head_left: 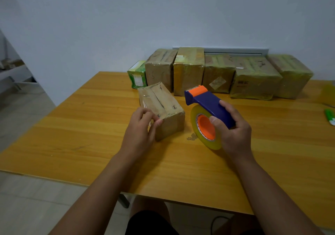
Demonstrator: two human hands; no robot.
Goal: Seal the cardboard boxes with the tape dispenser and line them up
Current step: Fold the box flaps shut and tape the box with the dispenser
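A small brown cardboard box lies on the wooden table in front of me, its top flaps closed with a seam down the middle. My left hand holds its near left corner, thumb and fingers curled against the edge. To the right, my right hand grips a blue and orange tape dispenser with a roll of clear yellowish tape, held just above the table beside the box. A row of several taped boxes stands along the wall at the back.
A small green carton ends the row on the left. At the right table edge lie a green and white object and a yellowish piece of tape or film. A worn spot marks the table.
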